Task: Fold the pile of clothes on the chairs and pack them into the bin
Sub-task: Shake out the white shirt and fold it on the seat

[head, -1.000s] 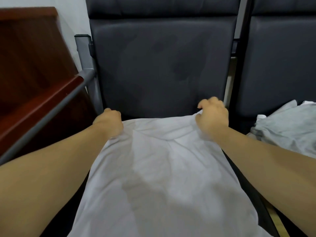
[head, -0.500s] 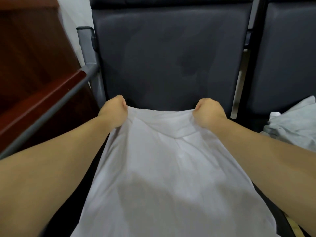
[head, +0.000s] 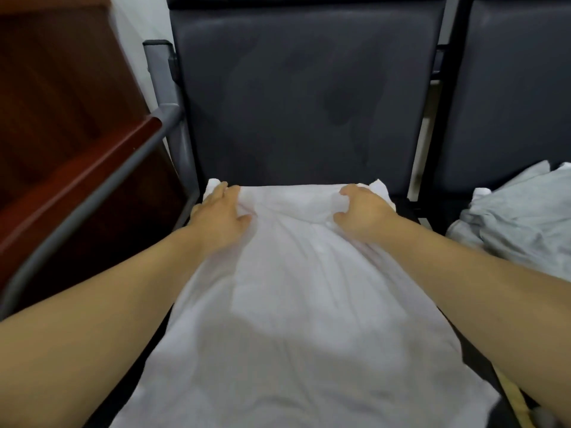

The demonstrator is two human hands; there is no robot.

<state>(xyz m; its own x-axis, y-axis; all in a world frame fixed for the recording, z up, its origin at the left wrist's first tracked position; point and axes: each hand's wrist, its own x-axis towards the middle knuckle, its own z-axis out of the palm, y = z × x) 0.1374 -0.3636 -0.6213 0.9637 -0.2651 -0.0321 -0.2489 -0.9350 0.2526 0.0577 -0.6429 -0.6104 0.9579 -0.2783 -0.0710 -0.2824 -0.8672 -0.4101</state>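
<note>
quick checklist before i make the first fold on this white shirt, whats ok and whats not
1. White shirt spread on the dark chair: ok, it lies lengthwise, collar end toward the backrest.
2. Collar end smooth: not ok, the cloth is bunched and creased between the hands.
3. Left hand flat on the shirt: ok, fingers straight on the left shoulder.
4. Right hand grip: cannot tell, fingers curled over the cloth.
5. Grey clothes on the next chair kept off the shirt: ok, they lie apart.
6. Bin ready: cannot tell, it is out of view.
</note>
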